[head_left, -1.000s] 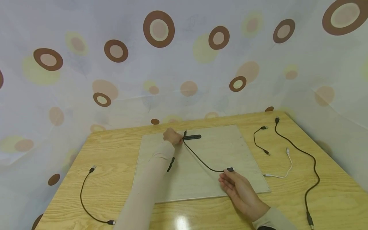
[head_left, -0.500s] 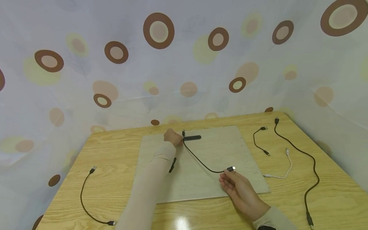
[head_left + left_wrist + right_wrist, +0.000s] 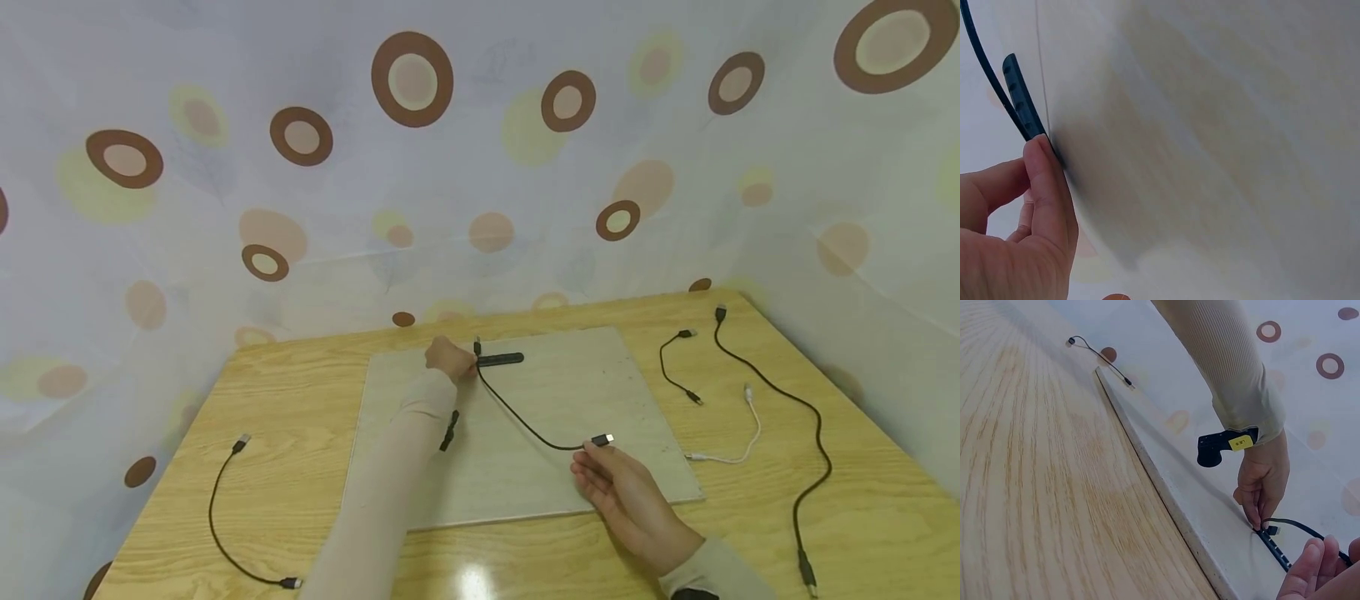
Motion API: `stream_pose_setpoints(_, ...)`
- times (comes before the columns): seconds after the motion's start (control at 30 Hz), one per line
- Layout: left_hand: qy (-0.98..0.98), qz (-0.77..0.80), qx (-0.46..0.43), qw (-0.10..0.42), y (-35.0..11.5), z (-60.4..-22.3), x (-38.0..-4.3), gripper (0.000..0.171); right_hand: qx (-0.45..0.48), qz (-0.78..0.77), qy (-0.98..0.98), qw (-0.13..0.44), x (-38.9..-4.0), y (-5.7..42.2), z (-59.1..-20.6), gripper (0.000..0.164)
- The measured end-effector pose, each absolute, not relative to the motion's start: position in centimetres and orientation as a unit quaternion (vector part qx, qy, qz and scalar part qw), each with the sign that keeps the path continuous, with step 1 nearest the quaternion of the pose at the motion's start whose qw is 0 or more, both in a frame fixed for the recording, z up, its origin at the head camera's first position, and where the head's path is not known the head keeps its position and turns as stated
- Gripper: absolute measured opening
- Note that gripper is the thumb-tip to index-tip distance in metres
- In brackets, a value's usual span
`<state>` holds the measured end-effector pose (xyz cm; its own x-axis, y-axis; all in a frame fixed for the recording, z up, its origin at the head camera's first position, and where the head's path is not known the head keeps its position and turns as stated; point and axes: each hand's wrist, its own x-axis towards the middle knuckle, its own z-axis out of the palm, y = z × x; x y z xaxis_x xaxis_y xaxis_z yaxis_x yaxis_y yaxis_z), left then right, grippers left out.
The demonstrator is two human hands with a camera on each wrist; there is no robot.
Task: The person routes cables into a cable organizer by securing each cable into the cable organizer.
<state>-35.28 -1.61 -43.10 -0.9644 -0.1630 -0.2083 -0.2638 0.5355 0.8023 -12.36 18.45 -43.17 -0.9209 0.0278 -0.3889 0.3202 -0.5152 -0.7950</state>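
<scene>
A black USB cable (image 3: 517, 417) runs across the pale board (image 3: 555, 492), one plug standing up behind a black slotted cable-clip strip (image 3: 504, 359). At the strip's left end my left hand (image 3: 450, 357) pinches the cable between thumb and index finger, and its fingertips touch the strip. In the left wrist view, cable and strip (image 3: 1019, 94) meet at those fingertips; the exact pinch is partly hidden. Nearer me on the right, my right hand (image 3: 630, 504) pinches the cable's other end just behind its plug (image 3: 602, 439), thumb on top, the other fingers loosely bent.
To the left on the wooden table (image 3: 292, 392) lies a short black cable (image 3: 212, 508). On the right are another short black cable (image 3: 664, 367), a white cable (image 3: 756, 429) and a long black cable (image 3: 821, 433). A patterned curtain (image 3: 480, 167) hangs behind.
The cable's far plug has turned slightly left and now stands more upright. The metal tip of the near plug shows more clearly. Both hands have stayed almost in place.
</scene>
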Motion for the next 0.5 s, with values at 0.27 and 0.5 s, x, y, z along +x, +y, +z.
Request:
stream_pose_setpoints(0.27,0.873,0.47,-0.121,0.046,-1.25,-42.81,-35.29,0.019,0.178,-0.855,0.481,0.085,-12.54,18.5,-43.12,0.008)
stream_pose_setpoints(0.5,0.886,0.444,-0.119,0.057,-1.49,-42.61,-35.07,0.015,0.175,-0.852,0.485,0.091,-12.54,18.48,-43.12,0.009)
